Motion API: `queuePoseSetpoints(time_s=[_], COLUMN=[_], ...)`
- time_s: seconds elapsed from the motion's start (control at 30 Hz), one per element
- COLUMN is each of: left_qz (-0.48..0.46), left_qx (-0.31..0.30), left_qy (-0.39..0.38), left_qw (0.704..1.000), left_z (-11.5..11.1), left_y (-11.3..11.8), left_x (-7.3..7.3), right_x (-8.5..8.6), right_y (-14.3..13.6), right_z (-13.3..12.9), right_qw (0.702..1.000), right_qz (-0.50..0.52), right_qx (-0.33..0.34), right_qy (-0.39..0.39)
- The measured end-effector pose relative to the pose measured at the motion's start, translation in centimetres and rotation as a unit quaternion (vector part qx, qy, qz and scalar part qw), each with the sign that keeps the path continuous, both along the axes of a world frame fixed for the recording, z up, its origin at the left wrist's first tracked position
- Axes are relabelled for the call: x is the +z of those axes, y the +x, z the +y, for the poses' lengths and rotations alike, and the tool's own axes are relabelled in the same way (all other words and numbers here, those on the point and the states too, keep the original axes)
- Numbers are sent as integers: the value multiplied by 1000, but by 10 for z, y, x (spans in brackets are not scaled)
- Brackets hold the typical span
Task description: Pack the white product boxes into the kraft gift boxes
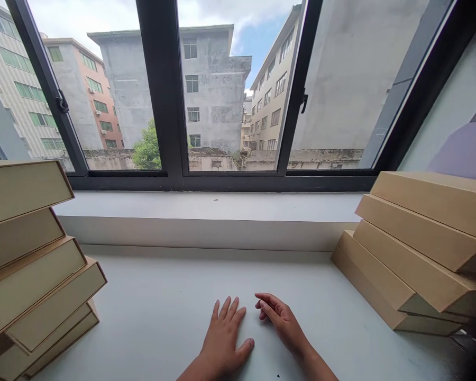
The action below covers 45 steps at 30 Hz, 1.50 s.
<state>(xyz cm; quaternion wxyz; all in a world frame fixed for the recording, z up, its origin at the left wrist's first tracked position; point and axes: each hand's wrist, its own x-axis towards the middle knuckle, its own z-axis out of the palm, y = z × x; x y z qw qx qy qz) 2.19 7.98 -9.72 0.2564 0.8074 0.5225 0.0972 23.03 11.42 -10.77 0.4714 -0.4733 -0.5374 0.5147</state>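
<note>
My left hand point(226, 338) lies palm down on the white tabletop point(154, 312), its fingers spread and nothing in it. Just to its right, my right hand point(280, 320) rests on its side with the fingers loosely curved and apart, holding nothing that shows. The two hands do not touch. A tiny dark speck point(278, 376) is on the table between my wrists, near the bottom edge of the view.
At the left stands an uneven stack of thick box files point(43, 286). Another stack of brown boxes point(416, 248) leans unevenly at the right. Behind the table are a raised white sill point(214, 206) and a dark-framed window point(230, 182), with buildings outside.
</note>
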Motion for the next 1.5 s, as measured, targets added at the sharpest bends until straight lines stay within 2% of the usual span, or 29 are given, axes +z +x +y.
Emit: queuePoseSetpoints(time_s=[0.33,0.53,0.77,1.07,1.33,1.5], left_qz=[-3,4,13,41,35,37], left_qx=[1,0,-2,-2,7,4], left_qy=[6,5,14,12,38,40], left_qw=[1000,1000,1000,999,999,999], left_z=[0,1,1,0,3,3], left_y=[-1,-1,0,1,0,1], left_x=[-4,-4,-4,6,0,1], right_x=[1,-6,-5,-10,-6,-6], right_y=[-1,-2,-2,-3,-5,-4], right_z=[-2,0,0,-4,-7,-7], right_qw=[1000,1000,999,991,981,979], right_qz=[0,0,-24,-99,-155,-168], right_qx=[12,3,27,59,61,72], right_qy=[6,7,5,70,94,92])
